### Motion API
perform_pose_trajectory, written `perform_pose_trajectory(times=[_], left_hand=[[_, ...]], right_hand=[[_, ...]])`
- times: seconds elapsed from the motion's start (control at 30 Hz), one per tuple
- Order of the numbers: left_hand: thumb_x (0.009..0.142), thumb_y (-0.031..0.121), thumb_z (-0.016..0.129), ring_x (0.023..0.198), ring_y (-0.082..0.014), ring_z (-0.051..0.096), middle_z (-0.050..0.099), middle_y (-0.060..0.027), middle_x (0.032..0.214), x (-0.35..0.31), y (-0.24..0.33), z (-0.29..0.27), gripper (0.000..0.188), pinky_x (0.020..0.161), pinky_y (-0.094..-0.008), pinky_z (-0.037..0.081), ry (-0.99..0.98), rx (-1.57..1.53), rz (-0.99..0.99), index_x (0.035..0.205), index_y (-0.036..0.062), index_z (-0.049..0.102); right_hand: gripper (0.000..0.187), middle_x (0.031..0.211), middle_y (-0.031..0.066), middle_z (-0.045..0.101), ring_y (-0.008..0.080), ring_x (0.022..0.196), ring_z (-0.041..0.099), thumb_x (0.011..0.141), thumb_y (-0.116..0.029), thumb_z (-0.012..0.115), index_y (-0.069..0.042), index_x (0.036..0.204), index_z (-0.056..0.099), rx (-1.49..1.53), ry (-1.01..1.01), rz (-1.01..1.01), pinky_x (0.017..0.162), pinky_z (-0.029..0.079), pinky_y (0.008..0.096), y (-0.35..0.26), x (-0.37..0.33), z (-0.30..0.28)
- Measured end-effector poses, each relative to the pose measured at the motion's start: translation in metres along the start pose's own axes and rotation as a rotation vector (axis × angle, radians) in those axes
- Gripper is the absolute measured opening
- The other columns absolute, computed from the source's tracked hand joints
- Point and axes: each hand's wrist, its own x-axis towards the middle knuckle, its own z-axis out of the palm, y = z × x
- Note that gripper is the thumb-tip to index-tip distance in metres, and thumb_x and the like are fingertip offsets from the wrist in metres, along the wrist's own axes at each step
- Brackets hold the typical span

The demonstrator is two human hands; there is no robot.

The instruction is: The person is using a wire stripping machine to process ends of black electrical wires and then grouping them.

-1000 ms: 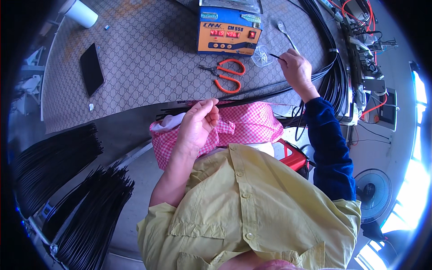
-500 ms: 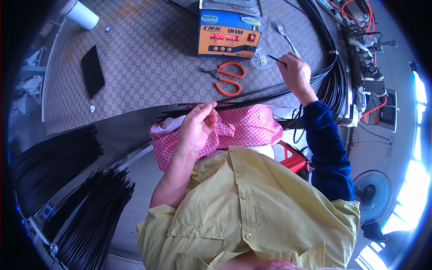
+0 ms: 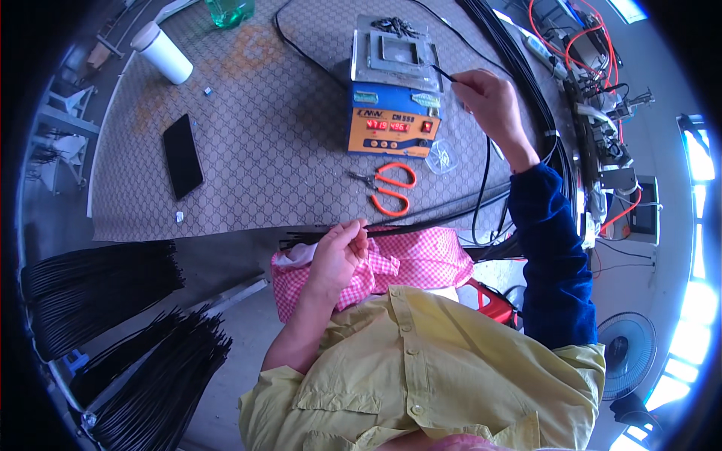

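Note:
My right hand point(image 3: 490, 104) pinches a thin black cable point(image 3: 445, 74) near its end. The cable's tip reaches over the right edge of the metal top of a blue and orange solder pot point(image 3: 389, 113); whether it touches is too small to tell. From that hand the cable hangs toward the table's near edge in a curve. My left hand point(image 3: 342, 254) has its fingers closed at the table's front edge, beside a bundle of black cables point(image 3: 429, 219); what it holds, if anything, is hidden. Orange-handled cutters point(image 3: 392, 189) lie between the left hand and the pot.
A small clear dish point(image 3: 442, 158) stands at the pot's right front corner. On the left are a black phone point(image 3: 183, 158) and a white cup point(image 3: 162, 52). More black cables point(image 3: 162, 376) hang at lower left. A pink checked cloth point(image 3: 429, 255) covers my lap.
My right hand has moved away from the clear dish, up to the solder pot's top, carrying the cable's end. The left hand stays at the table edge. The view has shifted, showing more of the far table.

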Motion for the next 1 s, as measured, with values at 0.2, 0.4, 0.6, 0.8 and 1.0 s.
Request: perform_pose_trajectory(times=[0.2, 0.4, 0.6, 0.8, 1.0], left_hand=[[0.085, 0.012, 0.049, 0.062, -0.0096, 0.050, 0.053, -0.0019, 0.071, 0.001, 0.001, -0.003, 0.016, 0.056, -0.0222, 0.039, 0.015, -0.026, -0.021, 0.095, 0.0008, 0.055], [0.085, 0.012, 0.048, 0.061, -0.0119, 0.049, 0.052, -0.0031, 0.071, 0.003, 0.002, -0.006, 0.017, 0.055, -0.0243, 0.039, 0.033, -0.055, -0.034, 0.094, -0.0010, 0.055], [0.084, 0.013, 0.050, 0.063, -0.0096, 0.049, 0.053, -0.0012, 0.072, 0.006, 0.001, -0.010, 0.016, 0.057, -0.0225, 0.039, 0.012, -0.052, -0.042, 0.094, 0.0014, 0.056], [0.084, 0.014, 0.051, 0.062, -0.0097, 0.049, 0.053, -0.0010, 0.071, 0.007, 0.001, -0.009, 0.016, 0.056, -0.0227, 0.039, 0.013, -0.050, -0.035, 0.093, 0.0015, 0.057], [0.085, 0.014, 0.050, 0.061, -0.0093, 0.049, 0.053, -0.0010, 0.071, 0.007, 0.001, -0.009, 0.017, 0.055, -0.0224, 0.039, -0.004, -0.054, -0.029, 0.093, 0.0012, 0.056]], right_hand=[[0.014, 0.075, 0.0110, 0.059, 0.0258, 0.066, 0.059, 0.068, -0.010, 0.060, -0.003, 0.079, 0.063, -0.191, 0.079, -0.143, 0.060, 0.046, 0.0319, 0.004, 0.030, 0.028], [0.012, 0.078, 0.0093, 0.058, 0.0276, 0.075, 0.058, 0.068, -0.013, 0.059, -0.006, 0.077, 0.064, -0.290, 0.043, -0.102, 0.067, 0.046, 0.0350, 0.007, 0.042, 0.042], [0.013, 0.078, 0.0093, 0.058, 0.0281, 0.075, 0.057, 0.068, -0.013, 0.060, -0.006, 0.078, 0.064, -0.314, -0.003, -0.067, 0.067, 0.046, 0.0357, 0.009, 0.044, 0.045], [0.013, 0.079, 0.0095, 0.058, 0.0285, 0.075, 0.057, 0.067, -0.013, 0.060, -0.006, 0.077, 0.064, -0.327, -0.015, -0.072, 0.067, 0.046, 0.0357, 0.011, 0.045, 0.045], [0.013, 0.079, 0.0090, 0.058, 0.0284, 0.075, 0.057, 0.069, -0.013, 0.058, -0.006, 0.077, 0.064, -0.353, -0.025, -0.083, 0.067, 0.046, 0.0356, 0.009, 0.045, 0.044]])
